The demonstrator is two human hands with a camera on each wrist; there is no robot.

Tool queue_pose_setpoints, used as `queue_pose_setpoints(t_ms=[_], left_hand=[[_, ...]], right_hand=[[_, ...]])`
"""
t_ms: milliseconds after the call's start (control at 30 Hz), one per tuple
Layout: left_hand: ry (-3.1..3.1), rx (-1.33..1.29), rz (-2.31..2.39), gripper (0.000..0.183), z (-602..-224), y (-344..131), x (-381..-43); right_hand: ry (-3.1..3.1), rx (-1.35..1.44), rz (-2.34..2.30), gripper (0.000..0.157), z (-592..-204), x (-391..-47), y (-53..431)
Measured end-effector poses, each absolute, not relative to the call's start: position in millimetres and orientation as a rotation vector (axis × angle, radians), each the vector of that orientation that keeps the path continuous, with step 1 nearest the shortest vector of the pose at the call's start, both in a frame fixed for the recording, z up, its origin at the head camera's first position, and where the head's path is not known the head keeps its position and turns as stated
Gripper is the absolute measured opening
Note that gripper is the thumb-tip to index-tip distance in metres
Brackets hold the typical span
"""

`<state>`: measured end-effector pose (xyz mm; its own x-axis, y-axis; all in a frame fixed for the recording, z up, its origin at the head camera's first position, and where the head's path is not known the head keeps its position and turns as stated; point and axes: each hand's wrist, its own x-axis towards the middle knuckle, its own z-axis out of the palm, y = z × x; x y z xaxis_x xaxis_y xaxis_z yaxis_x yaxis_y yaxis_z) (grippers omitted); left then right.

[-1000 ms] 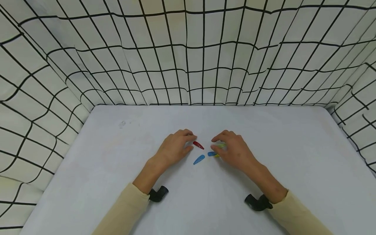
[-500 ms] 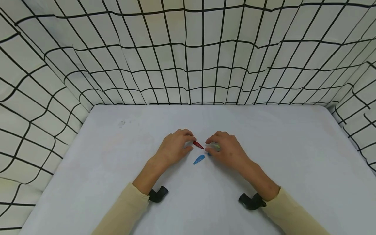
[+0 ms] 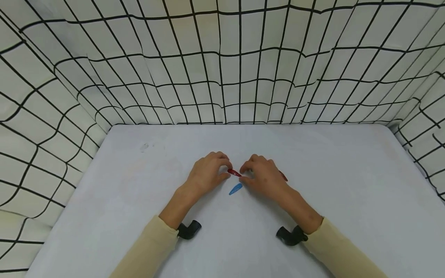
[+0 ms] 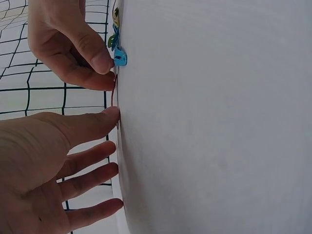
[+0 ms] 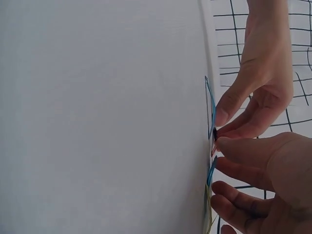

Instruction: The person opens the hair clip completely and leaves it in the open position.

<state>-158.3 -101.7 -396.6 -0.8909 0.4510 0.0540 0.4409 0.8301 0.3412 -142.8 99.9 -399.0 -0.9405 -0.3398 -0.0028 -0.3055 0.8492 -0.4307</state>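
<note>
A red hair clip (image 3: 234, 172) lies between my two hands. My left hand (image 3: 206, 174) pinches its wide end between thumb and index finger. My right hand (image 3: 263, 173) has its thumb and index fingertips right at the narrow end, a gap between them. Just below, a blue hair clip (image 3: 235, 189) lies on the white table. A second red hair clip (image 3: 283, 175) shows from behind the right hand. In the right wrist view another blue clip (image 5: 212, 171) and a yellow one (image 5: 208, 207) lie under the right hand, which hides them in the head view.
The white table (image 3: 156, 150) stretches around both hands. Black netting (image 3: 240, 65) over pale walls rises behind it and along both sides. Black curved wrist pieces (image 3: 189, 230) stick out from both cuffs.
My right hand has moved left to the red clip, covering the other blue and the yellow clips and uncovering a second red one. The pinched clip has tilted slightly; the left hand barely moved.
</note>
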Motion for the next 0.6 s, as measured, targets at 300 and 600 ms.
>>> queue_pose_setpoints(t_ms=[300, 600], left_hand=[[2.962, 0.657, 0.556, 0.011, -395.4, -98.5, -160.3], [2.926, 0.652, 0.595, 0.011, -396.4, -98.7, -160.7]], right_hand=[[2.947, -0.541, -0.694, 0.014, -400.2, -148.2, 95.6], [2.919, -0.487, -0.732, 0.011, -401.0, -149.2, 90.9]])
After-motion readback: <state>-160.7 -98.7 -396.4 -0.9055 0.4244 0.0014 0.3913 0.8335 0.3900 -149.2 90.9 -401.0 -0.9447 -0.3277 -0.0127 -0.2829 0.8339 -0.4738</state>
